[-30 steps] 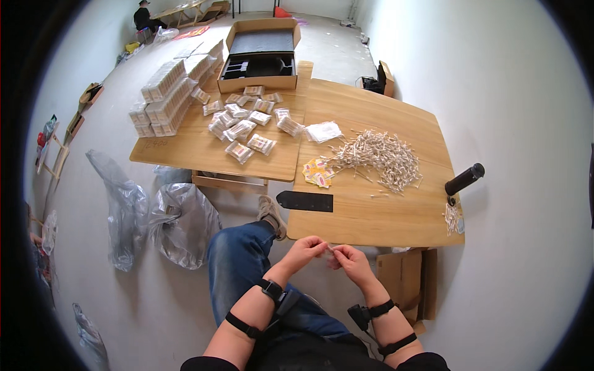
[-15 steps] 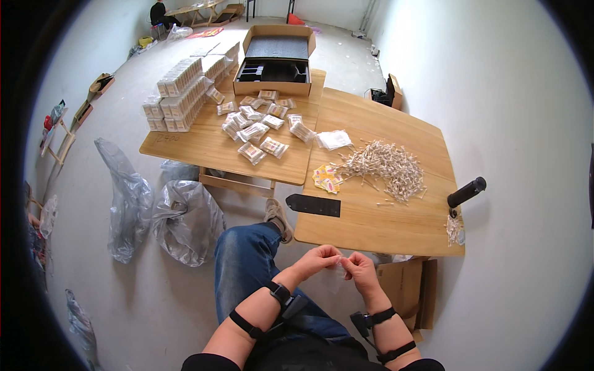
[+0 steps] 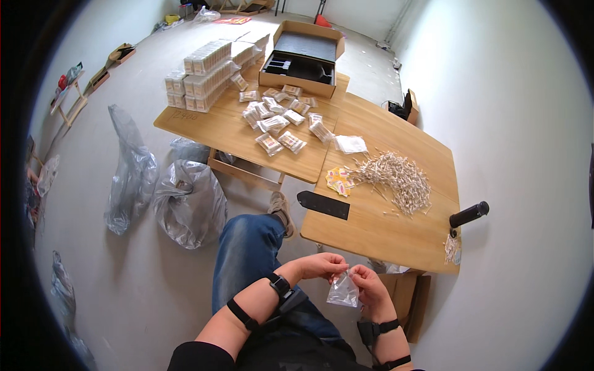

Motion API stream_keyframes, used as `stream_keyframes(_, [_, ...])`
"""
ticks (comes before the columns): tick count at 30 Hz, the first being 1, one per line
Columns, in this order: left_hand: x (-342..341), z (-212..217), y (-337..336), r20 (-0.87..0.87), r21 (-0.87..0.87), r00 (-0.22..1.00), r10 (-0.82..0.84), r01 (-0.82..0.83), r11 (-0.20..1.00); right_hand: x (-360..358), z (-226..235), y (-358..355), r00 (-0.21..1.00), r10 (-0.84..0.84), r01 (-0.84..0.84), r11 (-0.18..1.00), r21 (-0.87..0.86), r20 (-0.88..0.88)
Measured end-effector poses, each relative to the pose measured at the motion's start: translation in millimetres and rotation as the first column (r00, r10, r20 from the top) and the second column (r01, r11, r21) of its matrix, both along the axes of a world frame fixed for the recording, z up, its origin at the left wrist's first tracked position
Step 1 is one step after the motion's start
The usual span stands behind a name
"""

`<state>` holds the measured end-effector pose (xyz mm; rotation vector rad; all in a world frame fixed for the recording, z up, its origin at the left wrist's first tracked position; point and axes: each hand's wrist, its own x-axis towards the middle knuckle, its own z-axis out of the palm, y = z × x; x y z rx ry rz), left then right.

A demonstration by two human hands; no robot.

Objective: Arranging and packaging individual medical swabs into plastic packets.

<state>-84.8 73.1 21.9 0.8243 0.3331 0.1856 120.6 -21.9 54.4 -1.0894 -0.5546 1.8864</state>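
A small clear plastic bag (image 3: 343,293) hangs above my lap, just off the table's near edge. My left hand (image 3: 325,264) pinches its top edge from one side, and my right hand (image 3: 366,285) grips it from the other. The bag looks flat, with nothing visible in it. On the table beyond lie a loose heap of cotton swabs (image 3: 399,180), a few yellow-and-white cards (image 3: 340,181), a stack of flat clear bags (image 3: 351,144) and a black flat plate with a pointed end (image 3: 323,204).
Filled swab packets (image 3: 272,124) lie scattered on the left table, beside stacked packs (image 3: 207,74) and an open cardboard box (image 3: 297,77). A black cylinder (image 3: 469,214) stands at the right edge. Grey plastic sacks (image 3: 190,204) sit on the floor at left; a carton (image 3: 408,303) is below right.
My hands have moved slightly down, and the bag now hangs spread out and plainly visible between them. The whole view has turned and shifted a little.
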Motion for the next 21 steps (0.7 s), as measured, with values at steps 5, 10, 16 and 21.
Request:
stream_keyframes(5, [-0.5,-3.0,-3.2,0.042,-0.028,0.999,-0.011,0.012,1.000,-11.4,22.9,5.3,0.997,-0.034,0.039,0.997,0.074,-0.063])
stream_keyframes(10, [3.4,3.4,-8.7,0.103,-0.105,0.991,-0.088,0.099,0.990,-12.2,35.6,12.2,0.999,0.045,-0.044,0.941,0.336,0.006])
stream_keyframes(16, [4.3,0.1,-5.3,0.200,-0.163,0.980,0.024,0.009,0.987,-7.4,35.9,13.0,0.976,0.189,-0.148,0.939,0.310,-0.108])
stream_keyframes(21, [4.5,1.1,-8.6,0.242,-0.174,0.970,-0.017,0.061,0.983,-5.2,44.5,18.4,0.972,0.196,-0.227,0.920,0.319,0.127])
